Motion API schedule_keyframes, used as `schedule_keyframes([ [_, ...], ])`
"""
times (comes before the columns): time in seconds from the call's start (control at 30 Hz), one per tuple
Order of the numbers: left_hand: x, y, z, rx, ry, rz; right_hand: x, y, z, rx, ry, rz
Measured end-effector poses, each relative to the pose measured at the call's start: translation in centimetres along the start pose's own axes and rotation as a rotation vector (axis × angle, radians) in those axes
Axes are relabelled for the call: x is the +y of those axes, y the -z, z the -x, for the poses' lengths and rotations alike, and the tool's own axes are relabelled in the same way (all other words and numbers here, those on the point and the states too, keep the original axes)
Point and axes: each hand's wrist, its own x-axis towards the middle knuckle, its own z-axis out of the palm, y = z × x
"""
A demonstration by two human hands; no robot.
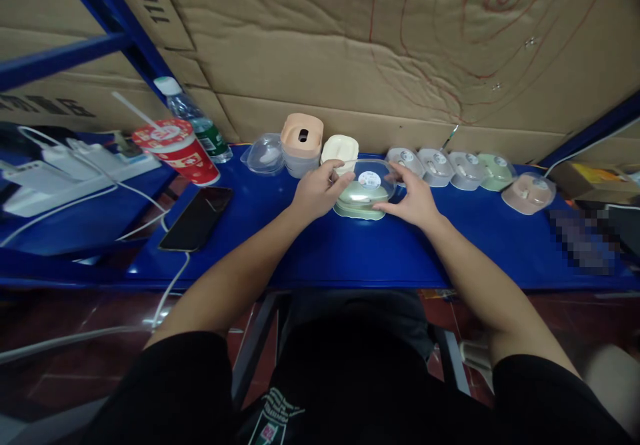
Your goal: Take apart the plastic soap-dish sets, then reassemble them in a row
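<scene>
A clear plastic lid (377,169) with a round white label sits tilted over a pale green dish (357,212) on the blue table. My left hand (320,192) has its fingers and thumb bent at the lid's left edge. On the other side, my right hand (413,197) grips the lid's right edge between thumb and fingers. Whether the lid is seated on the dish cannot be made out. Just behind my left hand stands a cream-coloured dish (340,150), partly covered by it.
Peach dishes (303,132) stand stacked beside loose clear lids (265,153). Several lidded boxes (467,168) line the back right. On the left are a phone (197,218), a red paper cup (181,153), a water bottle (200,122) and a power strip (75,178) with cables.
</scene>
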Motion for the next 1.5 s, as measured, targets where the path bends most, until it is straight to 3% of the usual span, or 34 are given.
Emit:
schedule_keyframes([
  [0.13,0.6,0.6,0.0,-0.175,0.113,-0.333,-0.3,0.4,0.1,-0.125,-0.121,0.023],
  [0.3,0.9,0.5,-0.1,-0.308,0.158,-0.464,-0.5,0.8,0.0,-0.204,-0.179,0.14],
  [0.57,0.4,0.5,-0.3,-0.374,0.17,-0.507,-0.8,1.1,-0.2,-0.333,-0.183,0.185],
  [1.03,0.2,0.5,-0.4,-0.313,0.184,-0.551,-1.7,1.4,-0.4,-0.4,-0.185,0.436],
  [1.17,0.6,0.3,0.1,-0.342,0.122,-0.487,-1.2,1.6,-0.5,-0.346,-0.209,0.442],
  [1.27,0.8,0.1,0.4,-0.391,0.023,-0.453,-1.2,1.7,-0.3,-0.226,-0.164,0.383],
  [1.33,0.7,-0.1,0.5,-0.432,-0.024,-0.441,-1.4,1.7,-0.2,-0.185,-0.051,0.294],
  [1.43,0.5,-0.2,0.4,-0.468,-0.043,-0.445,-1.5,1.3,-0.2,-0.234,0.117,0.224],
  [1.5,0.3,-0.2,0.3,-0.471,-0.041,-0.456,-1.1,1.0,-0.3,-0.254,0.127,0.243],
])
